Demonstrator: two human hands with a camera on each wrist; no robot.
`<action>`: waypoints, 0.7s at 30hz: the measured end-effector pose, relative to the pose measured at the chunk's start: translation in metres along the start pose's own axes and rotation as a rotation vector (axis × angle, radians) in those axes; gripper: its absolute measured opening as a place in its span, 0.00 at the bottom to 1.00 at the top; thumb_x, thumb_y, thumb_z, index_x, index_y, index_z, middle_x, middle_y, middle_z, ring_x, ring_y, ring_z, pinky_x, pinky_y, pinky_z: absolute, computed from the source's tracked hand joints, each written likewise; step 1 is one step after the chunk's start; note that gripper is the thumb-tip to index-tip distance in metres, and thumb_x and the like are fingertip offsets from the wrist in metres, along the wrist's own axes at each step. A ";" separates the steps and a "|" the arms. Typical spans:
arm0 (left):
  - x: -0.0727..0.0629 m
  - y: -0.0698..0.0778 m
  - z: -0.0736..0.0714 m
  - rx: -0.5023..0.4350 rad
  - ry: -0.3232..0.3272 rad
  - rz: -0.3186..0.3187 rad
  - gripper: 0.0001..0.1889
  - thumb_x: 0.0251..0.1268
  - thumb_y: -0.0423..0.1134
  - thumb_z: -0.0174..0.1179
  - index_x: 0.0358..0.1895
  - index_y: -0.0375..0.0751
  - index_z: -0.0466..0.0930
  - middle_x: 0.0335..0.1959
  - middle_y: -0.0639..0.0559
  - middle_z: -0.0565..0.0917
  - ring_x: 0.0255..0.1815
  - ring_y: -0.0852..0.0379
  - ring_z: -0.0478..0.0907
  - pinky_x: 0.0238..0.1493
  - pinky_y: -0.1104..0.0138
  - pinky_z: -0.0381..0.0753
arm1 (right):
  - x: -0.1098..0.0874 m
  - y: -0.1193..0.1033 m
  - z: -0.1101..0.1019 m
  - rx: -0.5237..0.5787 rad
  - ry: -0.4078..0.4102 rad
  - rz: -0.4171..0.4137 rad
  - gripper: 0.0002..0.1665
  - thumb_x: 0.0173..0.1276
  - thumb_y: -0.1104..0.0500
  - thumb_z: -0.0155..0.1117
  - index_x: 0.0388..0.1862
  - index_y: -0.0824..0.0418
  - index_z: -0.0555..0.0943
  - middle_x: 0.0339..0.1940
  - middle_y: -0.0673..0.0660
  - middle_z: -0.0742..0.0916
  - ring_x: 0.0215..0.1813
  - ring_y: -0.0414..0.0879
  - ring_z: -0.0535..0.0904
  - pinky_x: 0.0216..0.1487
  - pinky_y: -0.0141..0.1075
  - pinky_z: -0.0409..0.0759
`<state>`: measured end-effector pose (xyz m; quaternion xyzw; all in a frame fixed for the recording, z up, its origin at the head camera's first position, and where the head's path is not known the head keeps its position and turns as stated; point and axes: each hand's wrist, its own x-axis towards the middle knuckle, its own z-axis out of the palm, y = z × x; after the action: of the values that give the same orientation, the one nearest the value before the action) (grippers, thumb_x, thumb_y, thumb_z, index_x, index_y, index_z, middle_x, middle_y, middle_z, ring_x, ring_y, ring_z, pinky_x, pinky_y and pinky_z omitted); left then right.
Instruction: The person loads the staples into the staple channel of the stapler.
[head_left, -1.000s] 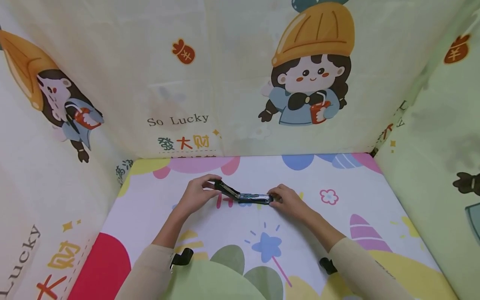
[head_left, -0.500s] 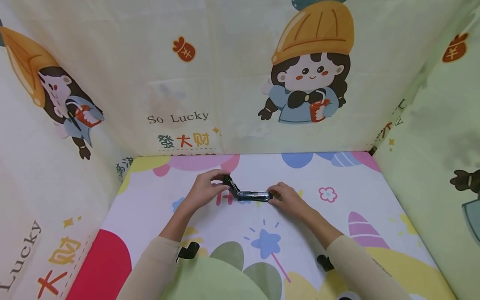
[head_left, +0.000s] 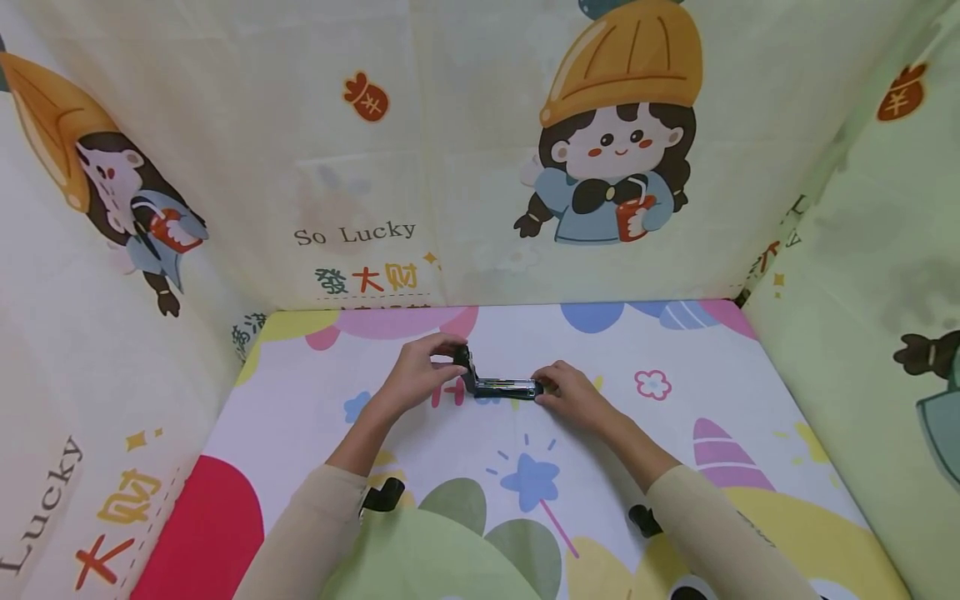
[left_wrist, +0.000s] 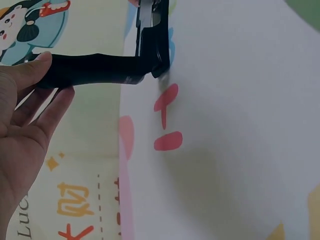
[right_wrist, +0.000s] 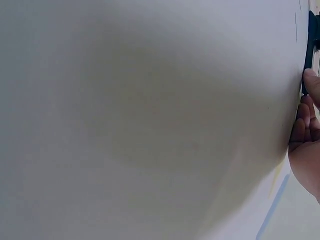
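Stapler, or what looks like one, is open at its hinge over the bench, straight toward twelve o'clock from you. Its lower arm runs from the hinge to three o'clock; its upper arm is raised steeply, tipping toward eleven in the head view. Your left hand, at about ten o'clock from the hinge, pinches the raised end between thumb and fingers. Your right hand, at three, pinches the far tip of the lower arm. The weak point appears to be the hinge: force the raised arm too far or sideways and the joint may twist or strain. A slip of the left thumb could let that arm swing loose. The metal channel lies exposed along the lower arm; what it holds is too small to tell, but loose contents could spill if your right fingers tilt it. Those fingers sit right at the tip, where a closing arm could nip them. Whether the lower arm rests flat or hangs just above the bench is unclear; unsupported, it may rock under an uneven pull.
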<state>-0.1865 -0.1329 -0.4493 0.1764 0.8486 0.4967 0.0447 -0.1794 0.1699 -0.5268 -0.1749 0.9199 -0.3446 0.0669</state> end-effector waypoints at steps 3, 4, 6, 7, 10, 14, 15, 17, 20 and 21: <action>0.003 0.002 0.003 -0.011 -0.009 -0.002 0.22 0.62 0.29 0.72 0.60 0.38 0.82 0.54 0.44 0.86 0.56 0.48 0.85 0.54 0.60 0.86 | 0.000 0.000 0.000 0.002 -0.002 0.005 0.19 0.68 0.62 0.73 0.57 0.62 0.84 0.47 0.57 0.84 0.49 0.48 0.80 0.57 0.46 0.82; 0.003 0.003 0.005 -0.013 -0.013 -0.002 0.22 0.62 0.29 0.72 0.60 0.39 0.82 0.54 0.45 0.86 0.56 0.47 0.85 0.54 0.60 0.86 | 0.000 0.000 0.000 0.003 -0.002 0.006 0.19 0.68 0.62 0.73 0.57 0.61 0.84 0.47 0.57 0.84 0.49 0.48 0.80 0.57 0.46 0.82; 0.005 0.005 0.007 -0.011 -0.021 -0.001 0.21 0.62 0.29 0.72 0.59 0.39 0.82 0.54 0.45 0.86 0.56 0.47 0.85 0.54 0.60 0.86 | 0.000 0.001 0.000 0.000 -0.002 -0.001 0.19 0.68 0.62 0.73 0.57 0.62 0.84 0.47 0.57 0.84 0.49 0.49 0.80 0.57 0.47 0.82; 0.006 0.006 0.009 0.000 -0.025 0.002 0.21 0.62 0.30 0.72 0.59 0.40 0.82 0.54 0.46 0.85 0.56 0.48 0.85 0.54 0.60 0.86 | 0.001 0.001 0.000 0.000 -0.003 0.003 0.19 0.68 0.62 0.73 0.57 0.61 0.84 0.48 0.57 0.84 0.49 0.49 0.80 0.57 0.46 0.82; 0.010 0.009 0.014 0.032 -0.031 0.025 0.21 0.63 0.31 0.72 0.59 0.40 0.82 0.54 0.47 0.85 0.55 0.49 0.84 0.56 0.60 0.86 | 0.001 0.001 -0.001 0.001 0.003 0.004 0.19 0.68 0.62 0.73 0.57 0.61 0.85 0.47 0.56 0.84 0.49 0.48 0.80 0.57 0.46 0.82; 0.013 0.013 0.020 0.065 -0.029 0.046 0.19 0.63 0.31 0.72 0.58 0.41 0.84 0.53 0.48 0.86 0.54 0.50 0.84 0.58 0.57 0.85 | 0.003 0.002 -0.001 0.008 -0.002 -0.004 0.19 0.67 0.63 0.74 0.56 0.62 0.85 0.46 0.57 0.84 0.48 0.48 0.80 0.56 0.46 0.82; 0.013 0.014 0.022 0.068 -0.031 0.048 0.19 0.63 0.31 0.72 0.57 0.42 0.84 0.52 0.48 0.86 0.53 0.51 0.84 0.58 0.57 0.85 | 0.003 0.001 0.000 0.010 -0.010 -0.002 0.19 0.67 0.63 0.74 0.56 0.62 0.85 0.46 0.57 0.83 0.48 0.48 0.80 0.56 0.46 0.82; 0.014 0.015 0.026 0.071 -0.037 0.053 0.18 0.63 0.31 0.72 0.56 0.42 0.84 0.52 0.49 0.87 0.53 0.51 0.85 0.58 0.56 0.85 | 0.004 0.001 0.001 0.008 -0.024 0.006 0.19 0.67 0.62 0.74 0.56 0.62 0.84 0.46 0.56 0.83 0.48 0.47 0.80 0.56 0.45 0.81; 0.017 0.015 0.032 0.072 -0.050 0.077 0.18 0.63 0.32 0.72 0.56 0.42 0.85 0.51 0.49 0.87 0.51 0.52 0.85 0.58 0.55 0.85 | 0.004 0.002 0.001 -0.001 -0.032 0.023 0.19 0.68 0.61 0.74 0.57 0.61 0.85 0.45 0.55 0.83 0.47 0.46 0.79 0.55 0.44 0.81; 0.018 0.016 0.034 0.069 -0.054 0.090 0.18 0.63 0.32 0.73 0.55 0.41 0.85 0.51 0.49 0.88 0.51 0.51 0.86 0.58 0.54 0.85 | 0.004 0.002 0.000 -0.001 -0.027 0.027 0.19 0.67 0.61 0.74 0.56 0.61 0.85 0.45 0.55 0.83 0.47 0.46 0.79 0.55 0.45 0.81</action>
<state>-0.1910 -0.0917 -0.4510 0.2293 0.8549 0.4637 0.0392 -0.1837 0.1693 -0.5283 -0.1672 0.9214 -0.3407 0.0837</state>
